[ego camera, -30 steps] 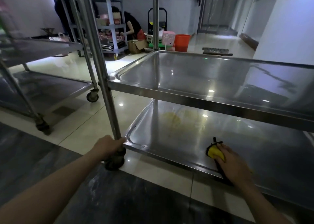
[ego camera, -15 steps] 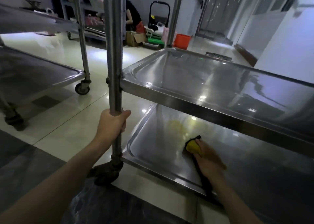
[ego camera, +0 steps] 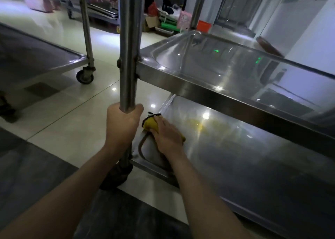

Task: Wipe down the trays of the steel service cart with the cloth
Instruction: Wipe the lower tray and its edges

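Steel fills our view: the shiny steel service cart (ego camera: 208,91) stands on pale glossy floor tiles (ego camera: 76,122), its middle tray (ego camera: 226,75) above its bottom tray (ego camera: 244,166). Our left hand (ego camera: 123,126) grips the cart's upright round steel post (ego camera: 128,57) just above the bottom tray, fingers curled round it. Our right hand (ego camera: 165,133) presses the yellow black-edged cloth (ego camera: 150,124) flat onto the bottom tray's near left corner, fingers straight and close together on top. A second steel cart (ego camera: 45,60) on castors stands to the left. We can read no writing or labels anywhere; far boxes are blurred.
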